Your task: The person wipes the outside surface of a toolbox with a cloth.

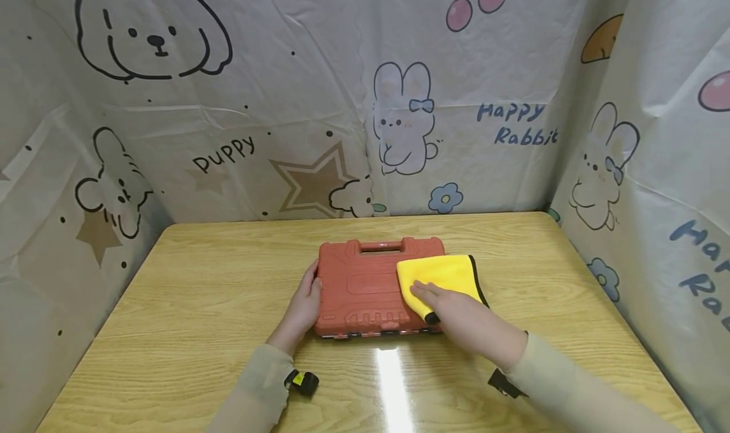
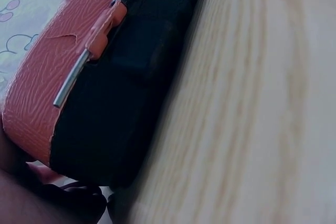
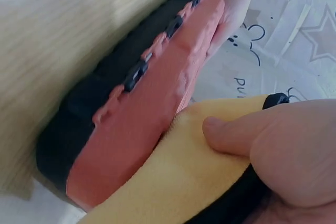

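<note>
A red plastic carrying case [image 1: 365, 287] with a black lower half lies flat on the table, its handle toward the far side. A folded yellow cloth [image 1: 441, 271] with black edging covers the right part of the lid and hangs past its right edge. On top of the cloth lies my right hand [image 1: 464, 319], fingers stretched out over it; the right wrist view shows the thumb [image 3: 226, 135] resting on the fabric. My left hand [image 1: 302, 312] rests against the left side of the case, its fingers extended along that side. Black latches [image 3: 137, 74] run along the front edge.
The wood-grain table [image 1: 217, 274] extends around the case and has a glare stripe near its front. Printed white curtains [image 1: 319, 116] stand behind it and on both sides. A strap with a black piece [image 1: 305, 382] sits at the left wrist.
</note>
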`<state>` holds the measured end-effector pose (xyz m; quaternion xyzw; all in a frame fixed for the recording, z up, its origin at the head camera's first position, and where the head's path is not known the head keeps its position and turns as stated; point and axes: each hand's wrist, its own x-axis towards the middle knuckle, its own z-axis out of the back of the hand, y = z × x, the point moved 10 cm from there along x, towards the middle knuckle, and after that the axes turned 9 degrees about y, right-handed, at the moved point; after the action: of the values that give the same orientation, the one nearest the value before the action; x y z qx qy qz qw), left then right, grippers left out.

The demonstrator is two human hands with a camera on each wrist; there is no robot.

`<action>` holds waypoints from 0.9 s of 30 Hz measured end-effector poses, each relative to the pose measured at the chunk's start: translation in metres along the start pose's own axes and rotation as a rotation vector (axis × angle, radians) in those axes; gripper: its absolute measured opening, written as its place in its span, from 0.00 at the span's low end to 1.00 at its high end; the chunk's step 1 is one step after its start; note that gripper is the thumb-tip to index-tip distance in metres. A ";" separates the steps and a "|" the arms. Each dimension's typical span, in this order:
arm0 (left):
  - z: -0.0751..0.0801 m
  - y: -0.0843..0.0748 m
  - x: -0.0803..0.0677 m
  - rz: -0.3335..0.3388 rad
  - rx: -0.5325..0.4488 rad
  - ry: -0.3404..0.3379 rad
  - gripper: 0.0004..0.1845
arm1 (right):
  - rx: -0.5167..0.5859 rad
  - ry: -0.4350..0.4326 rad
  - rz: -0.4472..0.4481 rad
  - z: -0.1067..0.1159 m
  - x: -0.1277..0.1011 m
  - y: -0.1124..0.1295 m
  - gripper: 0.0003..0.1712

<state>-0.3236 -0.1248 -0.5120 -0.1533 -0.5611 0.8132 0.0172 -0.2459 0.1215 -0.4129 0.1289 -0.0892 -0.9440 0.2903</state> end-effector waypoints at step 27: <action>0.001 -0.002 0.000 -0.017 0.012 0.002 0.30 | 0.213 -0.011 -0.192 0.017 0.060 -0.068 0.27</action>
<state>-0.3239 -0.1249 -0.5093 -0.1492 -0.5576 0.8162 0.0255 -0.3346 0.1443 -0.4246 0.1617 -0.1780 -0.9533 0.1830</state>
